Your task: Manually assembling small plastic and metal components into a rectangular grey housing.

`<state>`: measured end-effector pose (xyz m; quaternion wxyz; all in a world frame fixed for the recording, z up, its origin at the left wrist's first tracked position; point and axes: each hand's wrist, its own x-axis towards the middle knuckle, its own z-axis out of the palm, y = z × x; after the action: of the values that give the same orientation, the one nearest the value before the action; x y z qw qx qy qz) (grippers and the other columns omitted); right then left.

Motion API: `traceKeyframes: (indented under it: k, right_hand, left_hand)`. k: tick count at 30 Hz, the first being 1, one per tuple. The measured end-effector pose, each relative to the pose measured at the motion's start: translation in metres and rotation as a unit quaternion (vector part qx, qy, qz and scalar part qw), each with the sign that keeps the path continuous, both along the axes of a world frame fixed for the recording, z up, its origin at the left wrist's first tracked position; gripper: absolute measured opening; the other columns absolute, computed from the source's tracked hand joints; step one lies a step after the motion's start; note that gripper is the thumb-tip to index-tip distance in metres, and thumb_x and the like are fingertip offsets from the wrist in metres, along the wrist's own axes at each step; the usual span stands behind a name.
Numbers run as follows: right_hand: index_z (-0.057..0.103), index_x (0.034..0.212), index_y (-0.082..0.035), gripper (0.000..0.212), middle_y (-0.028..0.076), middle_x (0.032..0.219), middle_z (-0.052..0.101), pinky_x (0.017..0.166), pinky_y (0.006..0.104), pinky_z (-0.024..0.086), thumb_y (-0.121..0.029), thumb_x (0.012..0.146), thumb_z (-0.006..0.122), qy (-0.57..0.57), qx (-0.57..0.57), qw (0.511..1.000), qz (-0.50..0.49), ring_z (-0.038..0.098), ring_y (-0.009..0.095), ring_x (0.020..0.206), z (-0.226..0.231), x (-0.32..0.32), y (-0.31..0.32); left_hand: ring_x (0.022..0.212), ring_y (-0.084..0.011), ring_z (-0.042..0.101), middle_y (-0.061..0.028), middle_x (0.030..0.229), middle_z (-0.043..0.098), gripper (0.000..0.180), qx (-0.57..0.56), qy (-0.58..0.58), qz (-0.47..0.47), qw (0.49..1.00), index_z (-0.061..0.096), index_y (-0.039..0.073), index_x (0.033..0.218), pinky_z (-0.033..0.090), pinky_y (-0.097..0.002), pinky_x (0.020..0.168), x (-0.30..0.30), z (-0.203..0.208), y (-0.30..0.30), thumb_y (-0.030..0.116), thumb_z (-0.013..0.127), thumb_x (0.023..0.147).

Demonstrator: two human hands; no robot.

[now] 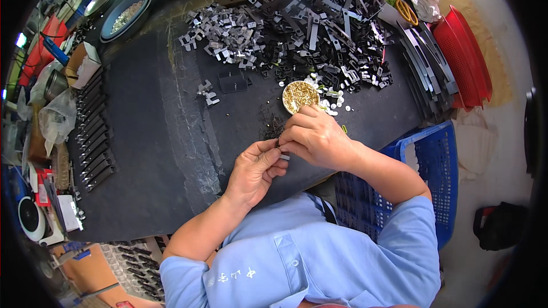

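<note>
My left hand point(255, 169) and my right hand point(315, 136) meet over the near edge of a black work table point(154, 154). Both pinch a small dark part point(278, 144) between their fingertips; its shape is mostly hidden by the fingers. Just beyond my right hand stands a small round dish of gold-coloured pieces point(300, 96). White small bits point(333, 100) lie beside the dish. A little heap of tiny dark pieces point(273, 127) lies on the table next to my hands.
A big heap of black and grey metal parts point(297, 28) fills the far side. Assembled black pieces point(94, 131) lie in a row at the left. A blue crate point(425, 165) and red baskets point(465, 57) stand at the right. Bowls point(125, 14) sit far left.
</note>
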<state>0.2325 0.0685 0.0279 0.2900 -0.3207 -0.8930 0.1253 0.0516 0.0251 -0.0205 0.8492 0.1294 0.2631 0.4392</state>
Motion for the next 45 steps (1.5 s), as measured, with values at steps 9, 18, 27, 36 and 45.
traceKeyframes:
  k: [9, 18, 27, 36, 45]
  right_hand:
    - [0.062, 0.082, -0.004, 0.01, 0.008, 0.079, 0.059, 0.071, 0.0353, 0.046, -0.014, 0.079, 0.066, 0.097, -0.283, 0.954, 0.033, 0.057, 0.025, 0.08, 0.002, 0.018, -0.004]
    - [0.063, 0.086, -0.003, 0.013, 0.008, 0.08, 0.059, 0.073, 0.0366, 0.045, -0.016, 0.082, 0.063, 0.056, -0.343, 0.932, 0.1, 0.056, 0.026, 0.082, 0.006, 0.015, -0.006]
    - [0.064, 0.097, -0.005, 0.013, 0.009, 0.086, 0.06, 0.078, 0.0346, 0.046, -0.01, 0.086, 0.058, 0.169, -0.311, 0.935, 0.035, 0.057, 0.024, 0.085, -0.008, 0.024, -0.038]
    - [0.067, 0.088, -0.005, 0.008, 0.005, 0.086, 0.063, 0.074, 0.0332, 0.047, -0.011, 0.083, 0.064, 0.146, -0.337, 0.925, 0.1, 0.059, 0.022, 0.081, -0.002, 0.027, -0.016]
    - [0.069, 0.093, -0.009, 0.013, 0.002, 0.085, 0.061, 0.074, 0.0313, 0.043, -0.013, 0.081, 0.066, 0.143, -0.254, 0.949, 0.119, 0.056, 0.018, 0.081, 0.016, 0.022, -0.026]
  left_hand:
    - [0.074, -0.0177, 0.065, -0.0131, 0.089, 0.063, 0.024, 0.314, 0.324, -0.074, 0.889, 0.055, -0.006, 0.109, 0.056, -0.0271, 0.066, -0.016, 0.023, -0.011, 0.001, 0.057, 0.087]
    - [0.091, -0.0206, 0.063, -0.0187, 0.108, 0.056, 0.052, 0.394, 0.253, -0.067, 0.881, 0.028, 0.002, 0.127, 0.055, -0.0325, 0.08, -0.011, 0.011, -0.017, -0.007, 0.057, 0.084]
    - [0.089, -0.0183, 0.064, -0.0164, 0.103, 0.061, 0.048, 0.487, 0.379, 0.01, 0.787, 0.041, -0.001, 0.126, 0.055, -0.0291, 0.079, -0.005, 0.007, -0.015, -0.002, 0.061, 0.083]
    - [0.089, -0.0193, 0.066, -0.0165, 0.106, 0.062, 0.054, 0.518, 0.361, 0.018, 0.775, 0.046, -0.003, 0.124, 0.056, -0.0281, 0.077, 0.0, 0.008, -0.01, -0.002, 0.071, 0.075]
    - [0.084, -0.0253, 0.068, -0.0188, 0.095, 0.065, 0.054, 0.645, 0.375, 0.117, 0.656, 0.049, -0.003, 0.118, 0.056, -0.0305, 0.067, -0.006, 0.001, -0.013, 0.003, 0.075, 0.071]
